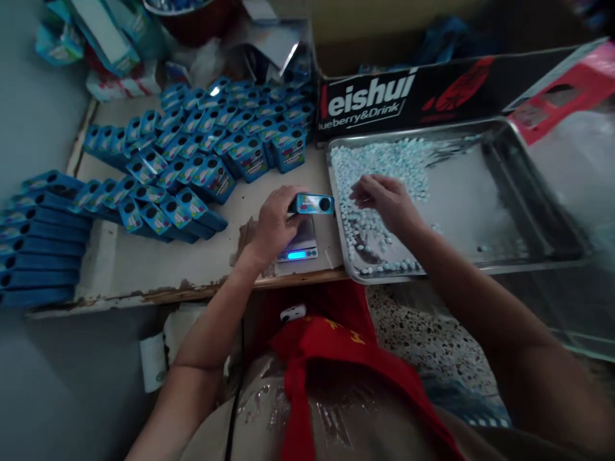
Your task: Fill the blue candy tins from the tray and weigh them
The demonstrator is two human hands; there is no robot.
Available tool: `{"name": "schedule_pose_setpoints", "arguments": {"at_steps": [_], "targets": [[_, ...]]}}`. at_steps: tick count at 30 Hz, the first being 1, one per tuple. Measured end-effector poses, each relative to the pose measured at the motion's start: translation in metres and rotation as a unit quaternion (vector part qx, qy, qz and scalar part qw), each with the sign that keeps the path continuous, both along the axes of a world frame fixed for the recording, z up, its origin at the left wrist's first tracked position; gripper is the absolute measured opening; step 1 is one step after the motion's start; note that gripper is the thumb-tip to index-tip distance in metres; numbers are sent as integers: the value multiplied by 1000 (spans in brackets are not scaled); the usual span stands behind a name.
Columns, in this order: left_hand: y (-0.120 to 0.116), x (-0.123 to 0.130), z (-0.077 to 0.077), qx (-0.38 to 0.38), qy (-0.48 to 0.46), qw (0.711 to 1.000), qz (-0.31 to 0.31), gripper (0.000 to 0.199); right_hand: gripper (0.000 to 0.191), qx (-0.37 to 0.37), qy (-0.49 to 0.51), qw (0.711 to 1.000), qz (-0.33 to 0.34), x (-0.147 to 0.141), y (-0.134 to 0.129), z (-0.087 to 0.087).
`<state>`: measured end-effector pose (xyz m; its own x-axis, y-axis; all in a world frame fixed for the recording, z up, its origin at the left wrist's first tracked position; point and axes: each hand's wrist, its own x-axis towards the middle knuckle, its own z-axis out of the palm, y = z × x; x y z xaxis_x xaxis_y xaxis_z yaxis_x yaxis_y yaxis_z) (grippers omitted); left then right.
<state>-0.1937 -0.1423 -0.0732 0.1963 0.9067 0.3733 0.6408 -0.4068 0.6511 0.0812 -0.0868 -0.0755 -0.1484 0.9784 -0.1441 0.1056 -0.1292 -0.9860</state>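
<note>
My left hand is wrapped round a small blue box with a round dark hole in its top end. The box is just above or on a small digital scale with a lit blue display; my hand hides the contact. Over the left part of a metal tray is my right hand, its fingers curled together. Whatever they hold, if anything, cannot be made out. Small pale-blue and white pellets, like candies, cover the tray's left side under that hand.
Rows of similar blue boxes crowd the table's left side. Behind the tray stands a black printed carton. A red plastic piece lies at the right, a dark red bowl at the back. The worn table edge faces me.
</note>
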Motion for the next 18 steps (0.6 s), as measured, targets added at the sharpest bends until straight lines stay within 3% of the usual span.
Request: {"name": "schedule_pose_setpoints", "arguments": {"at_steps": [3,6,8,13,16,18], "targets": [[18,30,33,116,133,983,-46,35,61,-206,141,968,19,-18,11,3],[39,55,44,158,192,965,-76,37,67,-322,220,920,37,-21,19,4],[54,63,41,148,209,963,-81,37,67,-351,261,899,30,-18,22,3],[73,56,28,124,184,975,-19,36,53,-389,326,862,-5,-9,25,3],[73,48,22,90,105,990,-3,27,44,-381,340,858,-45,-10,25,8],[67,40,16,46,6,999,21,32,39,-372,339,861,-69,-11,23,13]]}}
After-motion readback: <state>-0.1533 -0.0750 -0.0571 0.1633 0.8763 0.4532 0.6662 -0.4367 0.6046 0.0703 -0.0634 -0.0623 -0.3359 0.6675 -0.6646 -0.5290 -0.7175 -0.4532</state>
